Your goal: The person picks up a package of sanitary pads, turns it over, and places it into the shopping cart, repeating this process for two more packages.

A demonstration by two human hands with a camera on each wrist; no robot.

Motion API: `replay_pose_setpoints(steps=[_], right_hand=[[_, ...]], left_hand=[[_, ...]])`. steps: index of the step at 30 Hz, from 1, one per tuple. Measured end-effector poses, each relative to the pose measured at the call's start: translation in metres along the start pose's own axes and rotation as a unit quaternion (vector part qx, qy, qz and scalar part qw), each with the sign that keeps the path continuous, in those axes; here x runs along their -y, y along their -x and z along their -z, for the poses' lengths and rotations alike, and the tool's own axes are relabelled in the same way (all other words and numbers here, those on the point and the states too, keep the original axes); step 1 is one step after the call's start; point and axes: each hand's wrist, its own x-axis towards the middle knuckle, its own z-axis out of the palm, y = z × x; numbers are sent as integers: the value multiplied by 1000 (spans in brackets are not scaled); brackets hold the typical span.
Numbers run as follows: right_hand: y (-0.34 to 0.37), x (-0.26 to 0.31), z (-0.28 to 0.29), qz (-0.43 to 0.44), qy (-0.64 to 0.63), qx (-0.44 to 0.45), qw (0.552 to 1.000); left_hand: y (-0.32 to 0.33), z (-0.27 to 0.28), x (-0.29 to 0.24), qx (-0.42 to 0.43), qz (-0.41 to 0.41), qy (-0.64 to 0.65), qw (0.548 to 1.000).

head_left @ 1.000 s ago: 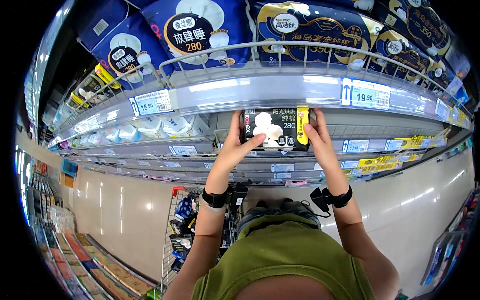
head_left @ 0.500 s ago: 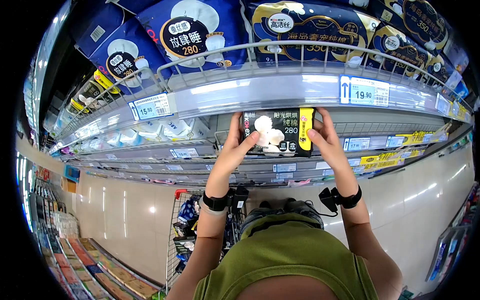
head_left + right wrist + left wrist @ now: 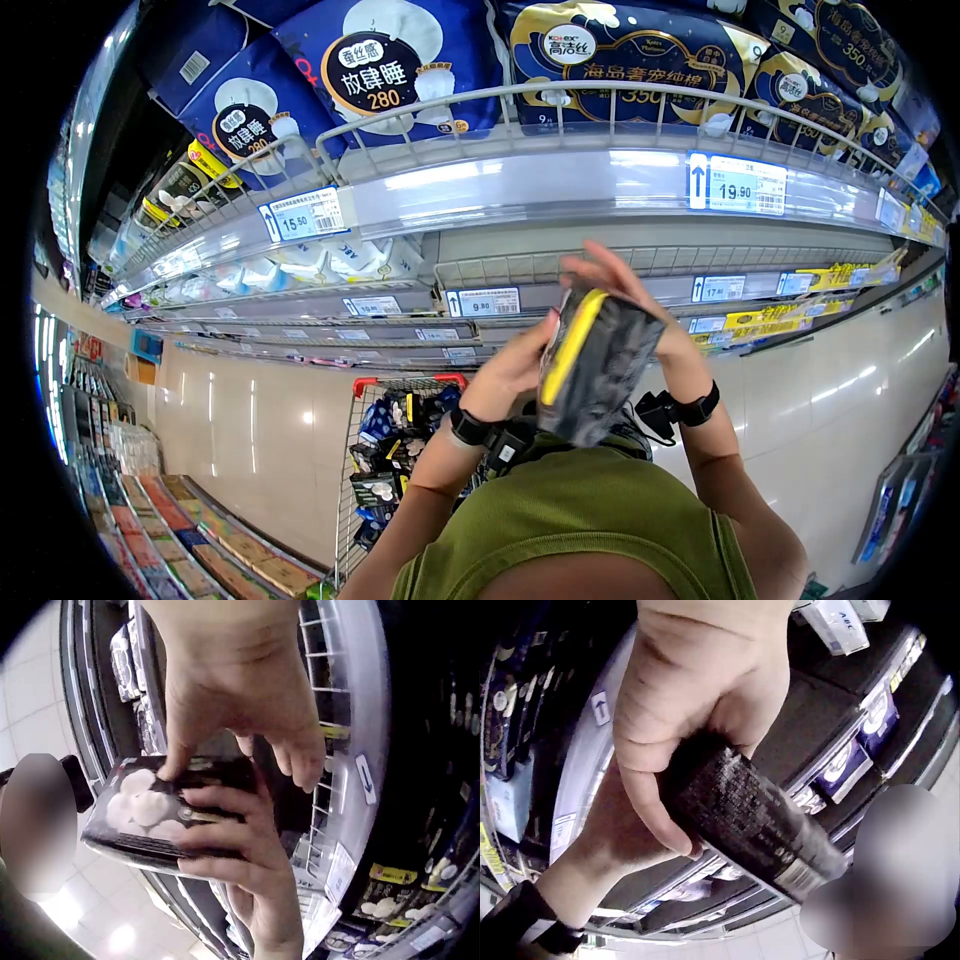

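Observation:
A black pack of sanitary pads (image 3: 605,375) with a yellow strip is tilted in front of the green top, its narrow side turned up. My left hand (image 3: 515,362) grips it, thumb and fingers on opposite sides; in the left wrist view the left hand (image 3: 697,682) holds one end of the pack (image 3: 750,814). White cotton bolls show on the pack's face (image 3: 142,806) in the right wrist view, with left fingers (image 3: 217,832) across it. My right hand (image 3: 632,287) is at the far end, thumb near the face, its other fingers extended beyond the pack.
A shelf rail (image 3: 530,185) with price tags runs across above the hands; blue pad packs (image 3: 390,75) stand behind its wire guard. Below is a lower wire-fronted shelf (image 3: 510,270). A shopping cart (image 3: 366,383) with several packs stands left of the body.
The pack has come away from the shelf toward the body and turned from face-up to side-up. The left hand came with it; the right hand's fingers have loosened and extended.

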Motion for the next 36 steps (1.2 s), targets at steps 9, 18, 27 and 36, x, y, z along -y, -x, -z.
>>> replay_pose_setpoints(steps=[9, 18, 27, 36], right_hand=[[8, -2, -8, -41, 114, -195, 973], [13, 9, -31, -57, 162, -192, 966], [22, 6, -29, -62, -66, -187, 978], [22, 3, -29, -67, -103, -184, 975]], left_hand=[[0, 4, -1, -145, -165, -183, 958], [23, 3, -3, -205, -166, -330, 906], [35, 4, -3, -214, -172, -177, 945], [37, 4, -6, -223, -174, -214, 935]])
